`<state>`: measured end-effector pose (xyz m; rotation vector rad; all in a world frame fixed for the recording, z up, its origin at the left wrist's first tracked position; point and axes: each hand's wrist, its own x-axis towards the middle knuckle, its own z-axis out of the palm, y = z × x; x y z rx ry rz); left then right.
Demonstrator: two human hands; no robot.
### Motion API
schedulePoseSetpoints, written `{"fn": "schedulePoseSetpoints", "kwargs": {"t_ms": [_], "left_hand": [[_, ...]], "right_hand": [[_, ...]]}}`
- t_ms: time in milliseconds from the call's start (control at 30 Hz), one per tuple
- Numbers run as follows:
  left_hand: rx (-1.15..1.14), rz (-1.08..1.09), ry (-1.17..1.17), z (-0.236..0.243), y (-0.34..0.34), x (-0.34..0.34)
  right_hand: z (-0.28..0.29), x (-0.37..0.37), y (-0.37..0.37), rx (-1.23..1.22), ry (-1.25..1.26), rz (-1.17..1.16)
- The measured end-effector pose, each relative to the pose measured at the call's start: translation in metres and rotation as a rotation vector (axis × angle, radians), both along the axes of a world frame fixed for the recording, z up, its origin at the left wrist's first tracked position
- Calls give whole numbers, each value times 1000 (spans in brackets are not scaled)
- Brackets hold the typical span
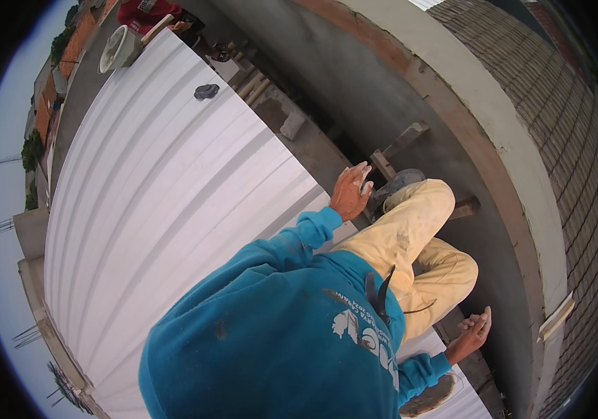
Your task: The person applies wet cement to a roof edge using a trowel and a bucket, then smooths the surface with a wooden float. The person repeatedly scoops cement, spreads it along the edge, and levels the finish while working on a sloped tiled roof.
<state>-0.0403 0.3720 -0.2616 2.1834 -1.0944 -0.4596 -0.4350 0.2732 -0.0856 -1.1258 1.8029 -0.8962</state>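
My left hand [352, 192] is raised beside my bent knee, at the edge of a white ribbed roof sheet [180, 174]. Its fingers are apart, with pale residue on the tips, and no held thing shows. Lower right, past my thigh, my right hand [471, 334] hangs in the air with loosely bent, parted fingers; nothing shows in it. I wear a teal sweatshirt and stained yellow trousers [410, 230]. A tool with dark curved handles [380, 297] sticks out at my waist. Next to my knee is a grey rounded thing [407, 178] I cannot make out.
Wooden pieces [405, 140] jut across a deep gap beside a grey plastered wall [383, 77]. A tiled roof [529, 84] lies beyond. A small dark object [206, 91] rests on the sheet. At top left are a pale bucket [119, 49] and a person in red [147, 12].
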Motion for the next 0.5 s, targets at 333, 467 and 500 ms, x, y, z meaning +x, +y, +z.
{"fn": "schedulePoseSetpoints", "kwargs": {"t_ms": [333, 467, 500], "left_hand": [[-416, 25, -29, 90, -111, 0], [-526, -74, 83, 119, -141, -12], [-556, -114, 73, 120, -149, -18]], "right_hand": [[2, -23, 8, -56, 105, -33], [8, -28, -1, -136, 157, -19], [13, -38, -2, -126, 182, -70]]}}
